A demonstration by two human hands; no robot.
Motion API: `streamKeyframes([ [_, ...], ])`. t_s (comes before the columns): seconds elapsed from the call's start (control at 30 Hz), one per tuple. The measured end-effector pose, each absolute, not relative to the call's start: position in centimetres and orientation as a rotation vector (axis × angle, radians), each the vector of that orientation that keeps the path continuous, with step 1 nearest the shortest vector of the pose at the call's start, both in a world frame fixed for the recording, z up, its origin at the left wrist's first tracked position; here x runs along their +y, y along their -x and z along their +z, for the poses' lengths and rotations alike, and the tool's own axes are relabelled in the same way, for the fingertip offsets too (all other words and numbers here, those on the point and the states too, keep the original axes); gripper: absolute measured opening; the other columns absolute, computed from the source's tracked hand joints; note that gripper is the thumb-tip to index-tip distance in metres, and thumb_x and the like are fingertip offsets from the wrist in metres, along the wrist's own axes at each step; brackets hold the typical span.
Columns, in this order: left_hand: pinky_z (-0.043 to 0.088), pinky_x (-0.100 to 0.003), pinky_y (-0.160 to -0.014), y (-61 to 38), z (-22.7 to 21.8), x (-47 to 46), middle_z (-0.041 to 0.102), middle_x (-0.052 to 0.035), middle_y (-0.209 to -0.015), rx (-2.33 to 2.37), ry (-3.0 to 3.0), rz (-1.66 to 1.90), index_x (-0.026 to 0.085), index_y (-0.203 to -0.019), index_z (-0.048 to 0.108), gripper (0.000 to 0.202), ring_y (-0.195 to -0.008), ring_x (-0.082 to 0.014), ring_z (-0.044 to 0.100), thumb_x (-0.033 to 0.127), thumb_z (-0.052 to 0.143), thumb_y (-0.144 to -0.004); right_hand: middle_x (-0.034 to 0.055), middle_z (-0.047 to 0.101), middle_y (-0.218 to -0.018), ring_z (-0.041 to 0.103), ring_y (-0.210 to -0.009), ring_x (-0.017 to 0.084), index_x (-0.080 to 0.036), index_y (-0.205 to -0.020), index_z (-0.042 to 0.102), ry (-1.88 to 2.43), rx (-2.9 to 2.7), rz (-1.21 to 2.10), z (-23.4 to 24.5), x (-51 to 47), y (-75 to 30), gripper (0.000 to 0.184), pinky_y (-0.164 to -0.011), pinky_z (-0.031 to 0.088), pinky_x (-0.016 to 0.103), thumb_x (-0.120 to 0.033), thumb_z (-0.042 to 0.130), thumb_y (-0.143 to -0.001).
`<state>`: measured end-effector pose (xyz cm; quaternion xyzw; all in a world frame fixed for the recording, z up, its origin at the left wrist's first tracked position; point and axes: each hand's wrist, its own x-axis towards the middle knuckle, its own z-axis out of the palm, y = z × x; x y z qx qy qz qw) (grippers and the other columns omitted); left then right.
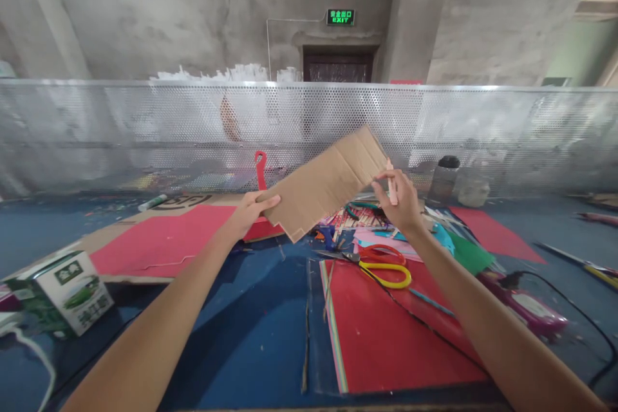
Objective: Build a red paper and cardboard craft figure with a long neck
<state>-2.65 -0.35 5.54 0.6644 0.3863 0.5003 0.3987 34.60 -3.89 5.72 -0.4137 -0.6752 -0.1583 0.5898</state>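
Observation:
Both my hands hold up a long brown cardboard piece [328, 183] above the blue table, tilted with its right end higher. My left hand [248, 209] pinches the lower left end, thumb on top. My right hand [400, 201] grips the upper right end, and a thin pink stick stands between its fingers. Below the cardboard lie scissors [383, 265] with red and yellow handles on a red paper sheet [391, 335].
A red sheet on flat cardboard [159, 241] lies at the left, with a green and white box [72, 293] near the left edge. A purple glue gun [528, 306] with a black cord lies at the right. A perforated metal screen [145, 129] backs the table.

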Motion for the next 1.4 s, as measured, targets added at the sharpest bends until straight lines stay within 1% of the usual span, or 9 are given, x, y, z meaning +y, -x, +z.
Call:
streamKeyframes([
  [0.17, 0.062, -0.036, -0.072, 1.4, 4.6, 0.1, 0.077, -0.0111, -0.100, 0.867, -1.387, 1.355, 0.012, -0.100, 0.073, 0.052, -0.084, -0.0245, 0.073, 0.046, 0.090, -0.064, 0.0067, 0.072, -0.095, 0.070, -0.092, 0.025, -0.024, -0.099, 0.060, 0.968, -1.594, 0.477, 4.0, -2.9, -33.0, 0.031, -0.083, 0.055, 0.042, -0.049, 0.071, -0.085],
  [0.23, 0.062, -0.035, -0.073, 0.4, 3.9, 0.0, 0.077, -0.0117, -0.097, 0.873, -1.388, 1.305, 0.012, -0.095, 0.073, 0.050, -0.084, -0.0247, 0.073, 0.046, 0.091, -0.063, 0.0074, 0.073, -0.107, 0.071, -0.094, 0.024, -0.025, -0.106, 0.061, 0.899, -1.503, 0.847, 3.2, -2.8, -31.6, 0.038, -0.078, 0.058, 0.039, -0.055, 0.071, -0.084],
  [0.4, 0.062, -0.040, -0.083, -1.1, 3.1, -1.2, 0.078, -0.0132, -0.100, 0.847, -1.480, 1.058, 0.012, -0.097, 0.073, 0.048, -0.090, -0.0277, 0.075, 0.045, 0.090, -0.065, 0.0041, 0.074, -0.104, 0.069, -0.083, 0.020, -0.025, -0.106, 0.066, 0.730, -1.304, 1.110, 2.6, -3.3, -29.5, 0.046, -0.073, 0.059, 0.035, -0.051, 0.084, -0.073],
  [0.57, 0.060, -0.041, -0.091, -1.1, 3.2, -2.6, 0.077, -0.0129, -0.111, 0.749, -1.564, 0.743, 0.017, -0.108, 0.073, 0.052, -0.102, -0.0296, 0.074, 0.042, 0.091, -0.067, 0.0025, 0.072, -0.092, 0.065, -0.073, 0.017, -0.024, -0.105, 0.068, 0.687, -1.406, 1.150, 2.7, -4.0, -28.9, 0.041, -0.064, 0.055, 0.030, -0.047, 0.083, -0.075],
  [0.77, 0.064, -0.040, -0.078, -0.1, 3.5, -1.4, 0.078, -0.0149, -0.105, 0.909, -1.419, 1.036, 0.014, -0.108, 0.072, 0.053, -0.091, -0.0314, 0.076, 0.042, 0.089, -0.066, 0.0005, 0.068, -0.084, 0.064, -0.070, 0.016, -0.024, -0.107, 0.065, 0.801, -1.601, 0.924, 1.9, -3.5, -28.6, 0.029, -0.065, 0.053, 0.031, -0.046, 0.066, -0.089],
  [0.87, 0.066, -0.042, -0.074, 0.9, 3.8, -0.4, 0.078, -0.0145, -0.108, 0.901, -1.303, 1.289, 0.014, -0.109, 0.071, 0.051, -0.090, -0.0318, 0.076, 0.040, 0.086, -0.068, 0.0025, 0.070, -0.090, 0.066, -0.082, 0.020, -0.024, -0.111, 0.067, 0.871, -1.980, 0.602, 1.1, -3.7, -28.3, 0.022, -0.075, 0.053, 0.034, -0.029, 0.061, -0.091],
  [1.03, 0.066, -0.043, -0.079, 1.6, 3.8, 0.2, 0.077, -0.0131, -0.112, 0.884, -1.238, 1.470, 0.015, -0.108, 0.071, 0.046, -0.095, -0.0311, 0.076, 0.034, 0.085, -0.069, 0.0049, 0.073, -0.093, 0.067, -0.092, 0.022, -0.021, -0.122, 0.065, 0.839, -2.508, 0.352, -0.8, -5.3, -25.4, 0.048, -0.086, 0.049, 0.034, -0.002, 0.050, -0.080],
  [1.2, 0.065, -0.044, -0.083, 1.0, 3.6, -0.1, 0.078, -0.0134, -0.112, 0.882, -1.214, 1.482, 0.015, -0.105, 0.073, 0.045, -0.098, -0.0319, 0.076, 0.031, 0.087, -0.066, 0.0107, 0.070, -0.115, 0.065, -0.102, 0.024, -0.020, -0.139, 0.054, 0.865, -2.609, 0.114, -0.2, -6.0, -24.7, 0.053, -0.087, 0.046, 0.034, -0.008, 0.049, -0.087],
  [1.4, 0.064, -0.043, -0.082, 0.8, 3.4, 0.1, 0.078, -0.0152, -0.110, 0.851, -1.206, 1.499, 0.013, -0.103, 0.075, 0.048, -0.094, -0.0323, 0.076, 0.033, 0.091, -0.062, 0.0049, 0.070, -0.087, 0.062, -0.075, 0.020, -0.017, -0.117, 0.060, 1.305, -2.642, 0.122, 1.7, -5.5, -29.5, 0.037, -0.068, 0.037, 0.027, -0.039, 0.066, -0.088],
])
